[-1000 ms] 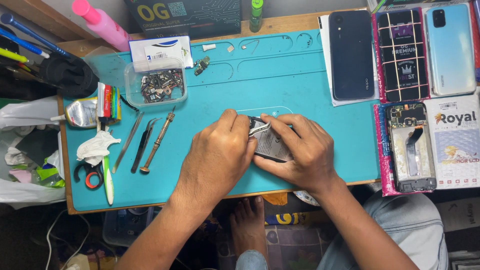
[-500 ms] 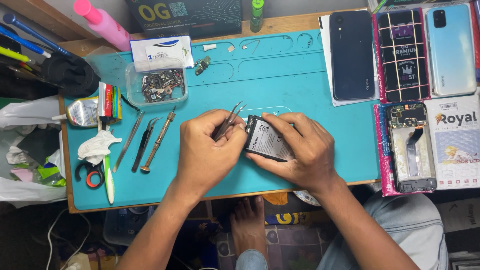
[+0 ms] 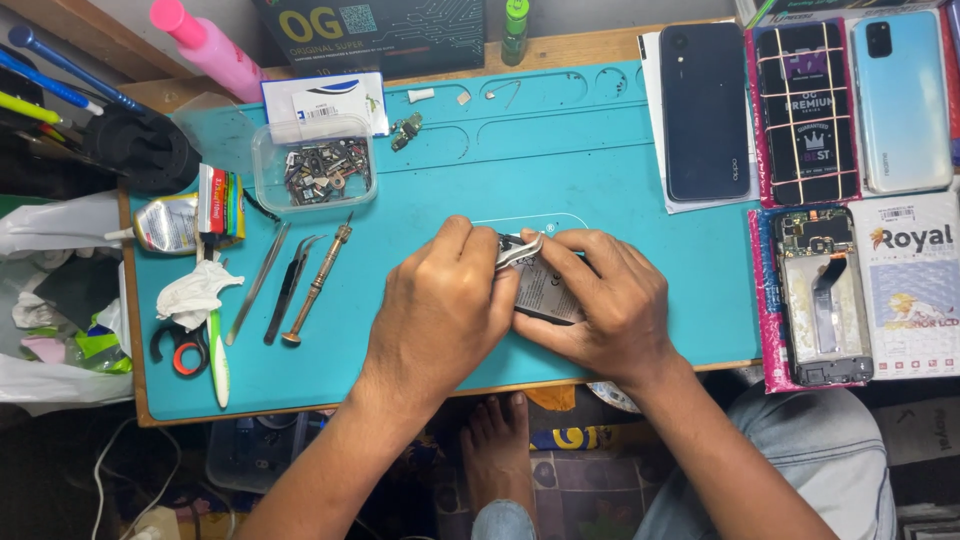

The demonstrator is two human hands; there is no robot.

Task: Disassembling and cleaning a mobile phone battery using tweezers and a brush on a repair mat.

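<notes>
My left hand [image 3: 440,310] grips metal tweezers [image 3: 520,250], whose tips lie over the top of a small dark phone part [image 3: 545,292] on the teal work mat [image 3: 600,170]. My right hand [image 3: 610,300] holds that part from the right, with fingers curled over its upper edge and thumb under it. Both hands meet at the middle of the mat, near its front edge. Most of the part is hidden by my fingers.
Left on the mat lie tweezers [image 3: 290,290], a screwdriver [image 3: 318,282], a toothbrush [image 3: 218,360] and a clear tub of small parts [image 3: 315,165]. An opened phone [image 3: 822,295] and several phones and cases, one a black phone [image 3: 705,110], lie to the right. A pink bottle [image 3: 205,45] stands at the back left.
My left hand has brought the tweezers back down from a raised, outward tilt onto the top of the part. My right hand has stayed on the part.
</notes>
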